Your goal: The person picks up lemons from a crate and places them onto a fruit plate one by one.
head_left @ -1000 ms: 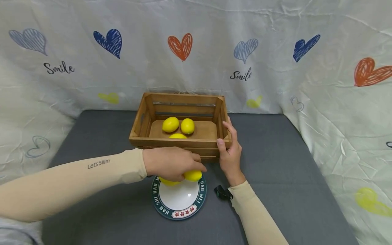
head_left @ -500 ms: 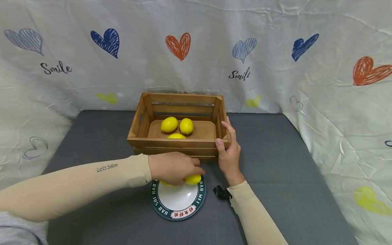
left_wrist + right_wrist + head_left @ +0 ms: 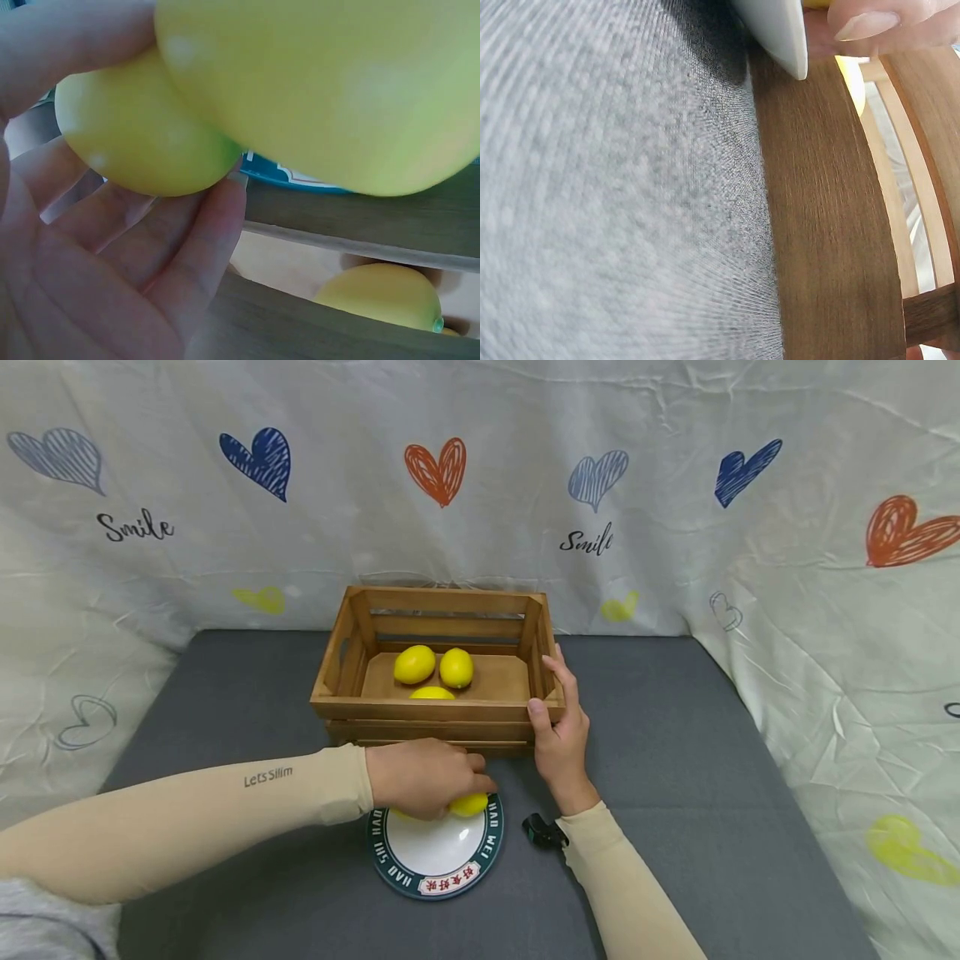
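Observation:
Over the far part of a green-rimmed white plate, my left hand holds a yellow lemon. In the left wrist view, fingers and thumb curl round that lemon, while a second lemon looms close to the camera. The head view shows only a sliver of the second one, under the hand. My right hand grips the right end of a slatted wooden crate, thumb on its front corner. Inside the crate lie a lemon, another lemon and a partly hidden lemon.
The plate stands just in front of the crate on a dark grey tabletop. Behind the crate hangs a pale curtain printed with hearts. A small black device sits at the right wrist.
My left hand has moved slightly right and then lower toward the plate, with the lemon in its fingers. The right hand keeps its grip on the crate.

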### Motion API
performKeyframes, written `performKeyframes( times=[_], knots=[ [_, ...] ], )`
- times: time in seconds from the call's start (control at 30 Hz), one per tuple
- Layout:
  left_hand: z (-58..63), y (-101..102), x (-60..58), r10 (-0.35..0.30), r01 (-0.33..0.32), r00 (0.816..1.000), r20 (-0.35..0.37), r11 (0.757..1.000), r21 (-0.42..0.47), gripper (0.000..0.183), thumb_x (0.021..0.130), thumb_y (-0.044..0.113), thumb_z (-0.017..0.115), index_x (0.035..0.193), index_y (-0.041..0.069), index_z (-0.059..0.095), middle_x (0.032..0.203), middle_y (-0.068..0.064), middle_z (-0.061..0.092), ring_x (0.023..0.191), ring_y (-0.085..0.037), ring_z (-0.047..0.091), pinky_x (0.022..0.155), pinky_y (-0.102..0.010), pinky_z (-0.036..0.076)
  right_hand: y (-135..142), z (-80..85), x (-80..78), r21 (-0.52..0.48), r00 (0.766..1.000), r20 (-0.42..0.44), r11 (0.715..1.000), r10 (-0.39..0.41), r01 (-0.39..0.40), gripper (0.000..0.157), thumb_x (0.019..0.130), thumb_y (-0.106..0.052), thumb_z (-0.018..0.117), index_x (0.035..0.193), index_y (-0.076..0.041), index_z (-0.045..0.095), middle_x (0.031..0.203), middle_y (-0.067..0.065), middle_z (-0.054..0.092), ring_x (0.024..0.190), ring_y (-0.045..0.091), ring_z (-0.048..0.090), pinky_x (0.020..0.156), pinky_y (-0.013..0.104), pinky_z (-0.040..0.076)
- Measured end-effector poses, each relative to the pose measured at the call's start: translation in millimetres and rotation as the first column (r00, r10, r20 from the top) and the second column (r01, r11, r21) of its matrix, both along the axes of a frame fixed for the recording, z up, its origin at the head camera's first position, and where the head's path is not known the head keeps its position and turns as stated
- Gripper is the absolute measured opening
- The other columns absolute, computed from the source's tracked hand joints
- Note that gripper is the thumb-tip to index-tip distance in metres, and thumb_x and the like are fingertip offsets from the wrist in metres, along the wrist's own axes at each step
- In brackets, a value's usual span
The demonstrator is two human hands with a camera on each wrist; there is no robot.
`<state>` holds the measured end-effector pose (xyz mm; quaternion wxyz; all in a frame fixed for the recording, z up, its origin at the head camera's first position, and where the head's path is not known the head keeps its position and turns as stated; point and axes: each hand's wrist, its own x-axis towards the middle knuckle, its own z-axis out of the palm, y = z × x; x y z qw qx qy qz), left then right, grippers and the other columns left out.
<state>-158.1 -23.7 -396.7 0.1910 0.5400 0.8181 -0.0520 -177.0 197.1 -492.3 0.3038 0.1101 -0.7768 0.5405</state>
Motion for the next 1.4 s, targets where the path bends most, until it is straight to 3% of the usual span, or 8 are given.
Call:
performKeyframes(
  times=[0.4,0.6,0.9,1.03,1.2,1.3,1.4],
  knots=[
    [-5.0,0,3.1,0.021,-0.022,0.999,-0.038,1.000,-0.012,0.052,0.096,0.018,0.081,0.146,0.026,0.068,0.123,-0.003,0.067,0.088,-0.015,0.058,0.082,-0.028,0.056,0,0.6,0.1,0.017,1.000,0.003,1.000,-0.022,0.021,0.059,0.105,-0.052,0.058,0.159,-0.028,0.050,0.175,-0.007,0.038,0.162,0.021,0.038,0.131,0.062,0.030],
    [-3.1,0,3.0,0.028,-0.028,0.999,-0.031,1.000,-0.014,0.054,0.095,0.018,0.082,0.146,0.025,0.068,0.125,-0.004,0.067,0.089,-0.015,0.059,0.082,-0.028,0.056,-1,1.0,-1.1,0.005,1.000,-0.006,1.000,-0.009,0.009,0.066,0.104,-0.065,0.056,0.158,-0.027,0.051,0.174,-0.006,0.039,0.162,0.022,0.039,0.131,0.061,0.030],
    [1.6,1,4.4,0.021,-0.021,0.999,-0.041,1.000,-0.010,0.056,0.094,0.019,0.084,0.147,0.024,0.067,0.123,-0.003,0.066,0.086,-0.014,0.058,0.077,-0.026,0.054,-1,1.2,0.1,0.004,1.000,-0.015,1.000,-0.019,0.019,0.071,0.103,-0.071,0.054,0.157,-0.025,0.052,0.174,-0.005,0.040,0.161,0.023,0.040,0.129,0.061,0.033],
    [8.6,1,6.0,0.032,-0.033,0.998,-0.047,0.999,-0.016,0.059,0.093,0.017,0.084,0.149,0.025,0.065,0.125,-0.003,0.065,0.087,-0.014,0.058,0.074,-0.024,0.054,-1,0.7,0.7,0.005,1.000,-0.008,1.000,-0.009,0.009,0.065,0.105,-0.062,0.057,0.158,-0.024,0.051,0.175,-0.005,0.039,0.162,0.024,0.039,0.129,0.062,0.032],
    [21.0,4,7.3,0.000,0.001,1.000,-0.031,0.999,0.036,0.062,0.093,0.017,0.084,0.151,0.024,0.064,0.131,-0.004,0.066,0.087,-0.013,0.060,0.070,-0.022,0.055,2,6.7,7.9,-0.015,0.999,-0.005,0.999,-0.039,0.039,0.057,0.105,-0.041,0.060,0.156,-0.019,0.053,0.174,0.003,0.041,0.161,0.031,0.039,0.129,0.067,0.029],
    [34.5,1,7.4,0.002,-0.002,1.000,-0.008,0.999,0.050,0.065,0.094,0.020,0.085,0.154,0.024,0.061,0.139,-0.003,0.065,0.093,-0.011,0.064,0.074,-0.022,0.058,-1,10.2,10.0,-0.030,1.000,0.002,0.999,-0.031,0.031,0.058,0.105,-0.040,0.059,0.156,-0.013,0.052,0.175,0.008,0.040,0.161,0.034,0.039,0.128,0.070,0.028],
    [55.9,-5,6.3,0.032,-0.032,0.999,0.019,0.999,0.040,0.066,0.096,0.025,0.083,0.157,0.024,0.058,0.146,-0.003,0.064,0.106,-0.012,0.067,0.086,-0.027,0.061,-6,9.7,7.4,-0.036,1.000,0.007,0.999,-0.002,0.003,0.061,0.107,-0.047,0.058,0.156,-0.012,0.051,0.175,0.010,0.039,0.162,0.035,0.038,0.128,0.070,0.028]
  ],
)
